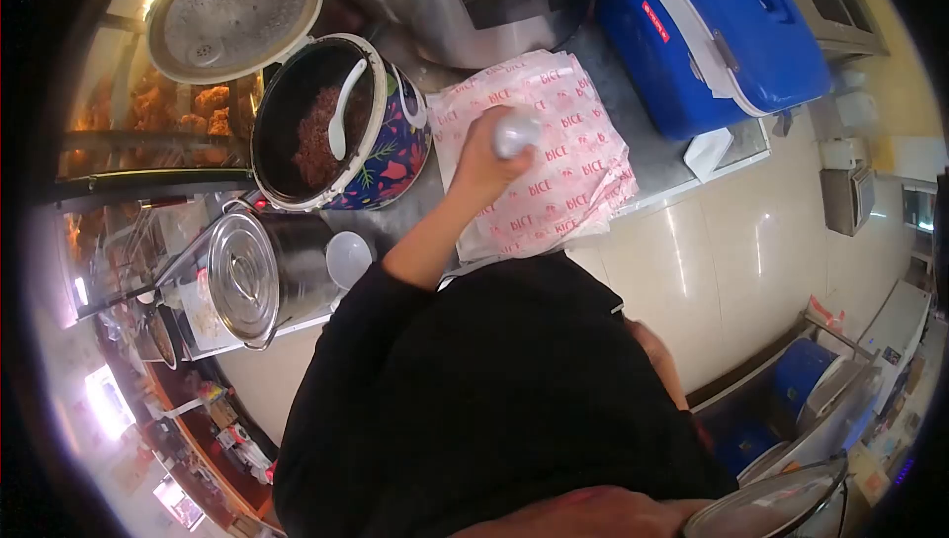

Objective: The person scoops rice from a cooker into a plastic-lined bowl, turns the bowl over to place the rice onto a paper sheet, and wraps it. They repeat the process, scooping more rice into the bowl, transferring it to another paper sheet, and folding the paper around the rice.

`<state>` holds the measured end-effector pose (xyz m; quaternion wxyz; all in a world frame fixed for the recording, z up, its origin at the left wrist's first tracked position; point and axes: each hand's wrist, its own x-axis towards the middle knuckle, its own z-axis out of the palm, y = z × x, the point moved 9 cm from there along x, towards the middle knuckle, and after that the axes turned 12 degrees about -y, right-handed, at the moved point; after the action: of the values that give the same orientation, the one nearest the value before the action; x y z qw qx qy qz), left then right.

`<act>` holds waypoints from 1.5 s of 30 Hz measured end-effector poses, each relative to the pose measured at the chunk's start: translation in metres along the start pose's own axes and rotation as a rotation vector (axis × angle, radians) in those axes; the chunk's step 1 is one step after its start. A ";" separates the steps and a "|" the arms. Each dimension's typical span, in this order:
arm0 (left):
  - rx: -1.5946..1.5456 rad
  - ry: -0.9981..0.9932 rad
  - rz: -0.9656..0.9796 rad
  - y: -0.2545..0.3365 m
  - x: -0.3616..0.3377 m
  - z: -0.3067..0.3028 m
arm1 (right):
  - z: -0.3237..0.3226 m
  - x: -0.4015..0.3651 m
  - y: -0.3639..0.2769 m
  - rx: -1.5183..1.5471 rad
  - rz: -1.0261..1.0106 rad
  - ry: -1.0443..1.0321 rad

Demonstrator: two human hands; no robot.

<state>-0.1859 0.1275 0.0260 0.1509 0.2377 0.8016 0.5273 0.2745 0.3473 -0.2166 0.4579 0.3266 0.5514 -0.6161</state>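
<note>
My left hand [486, 165] is closed around a rounded, shiny, whitish translucent thing [517, 131]. It is over a stack of white paper sheets [578, 187] with red "BICE" lettering, lying on the metal counter. My right hand [652, 345] shows only in part beside the dark clothing, low on the right; its fingers are hidden. To the left of the paper stands an open flowered rice cooker [390, 148] with dark reddish rice [318, 138] inside. A white spoon [345, 113] rests in the rice.
Behind the paper stands a big steel cooker [425, 19]; a blue cool box [692, 44] is to the right. A lidded steel pot [244, 276] and a small clear cup [348, 258] stand left. Fried food [198, 108] sits behind glass. Tiled floor [712, 251] lies beyond the counter edge.
</note>
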 end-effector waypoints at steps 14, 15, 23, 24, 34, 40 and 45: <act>0.636 -0.138 0.170 0.004 -0.007 0.047 | 0.080 -0.065 -0.411 -1.691 -1.022 0.331; 0.583 -0.141 0.152 0.001 -0.010 0.042 | 0.088 -0.059 -0.405 -1.690 -0.964 0.264; -0.004 0.059 0.127 -0.046 -0.045 0.003 | 0.099 -0.060 -0.394 -1.461 -0.994 0.183; -0.074 0.112 0.146 -0.050 -0.047 -0.004 | 0.100 -0.056 -0.389 -1.495 -0.993 0.179; -0.299 0.360 -0.146 -0.078 -0.102 -0.029 | 0.118 -0.052 -0.381 -1.759 -1.050 0.229; -0.012 0.447 -0.496 -0.122 -0.185 -0.071 | 0.124 -0.067 -0.402 -1.636 -1.044 0.218; 0.425 0.514 -0.623 -0.031 -0.192 -0.108 | 0.124 -0.094 -0.454 -1.457 -1.135 0.291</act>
<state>-0.0848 -0.0698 0.0393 0.0465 -0.1274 0.9367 0.3227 -0.0974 0.2330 0.0636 0.1069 -0.2851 0.9306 -0.2029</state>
